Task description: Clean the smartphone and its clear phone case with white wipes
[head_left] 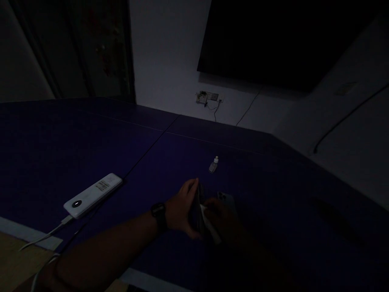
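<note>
My left hand (180,209), with a dark watch at the wrist, grips a dark, flat object (199,207) by its edges, held on end above the blue table. It is too dark to make out its kind. Pressed against or close to its right face is a white cloth or tissue (210,225), pinched in my right hand (221,217). A phone (228,199) with several camera lenses lies face down just behind my right hand, which partly hides it. Farther back lies a small clear bottle (213,165) with a white cap.
To the left, a white power bank (93,195) with a lit display lies on the blue table (146,170), a white cable (45,235) plugged into it. Wall sockets (208,96) with cords and a large dark screen (273,44) are at the back. The room is dim.
</note>
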Demonstrator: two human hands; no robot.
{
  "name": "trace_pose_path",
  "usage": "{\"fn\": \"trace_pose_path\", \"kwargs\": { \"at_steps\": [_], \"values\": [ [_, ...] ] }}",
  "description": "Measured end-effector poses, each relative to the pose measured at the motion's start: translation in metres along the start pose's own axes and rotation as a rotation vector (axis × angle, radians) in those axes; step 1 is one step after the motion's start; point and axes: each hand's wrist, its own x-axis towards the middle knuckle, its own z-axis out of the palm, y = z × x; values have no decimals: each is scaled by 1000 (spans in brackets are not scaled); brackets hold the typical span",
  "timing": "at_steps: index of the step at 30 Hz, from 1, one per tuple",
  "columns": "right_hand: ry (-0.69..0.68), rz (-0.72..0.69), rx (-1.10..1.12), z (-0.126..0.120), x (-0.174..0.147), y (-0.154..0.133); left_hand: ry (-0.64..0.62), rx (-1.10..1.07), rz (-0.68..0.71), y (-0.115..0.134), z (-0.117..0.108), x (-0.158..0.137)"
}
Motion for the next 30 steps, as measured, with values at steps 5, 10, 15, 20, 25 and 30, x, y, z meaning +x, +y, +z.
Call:
{"fn": "trace_pose_path", "kwargs": {
  "at_steps": [5, 10, 15, 20, 25, 30],
  "values": [
    [14, 86, 284, 6, 0, 3, -37, -139, -51, -1, 14, -1],
    [25, 157, 470, 12, -2, 11, -121, -175, -53, -7, 19, -1],
    [-8, 120, 381, 11, -4, 11, -235, -144, 3, -12, 15, -4],
    [149, -160, 49, 1, -2, -1, -242, -154, 6, -11, 15, -3],
    [165, -575, -256, -3, 2, -4, -257, -115, 64, -12, 16, -3],
    [149, -619, -302, -1, 3, -3, -240, -88, 112, -9, 18, -5]
  ]
}}
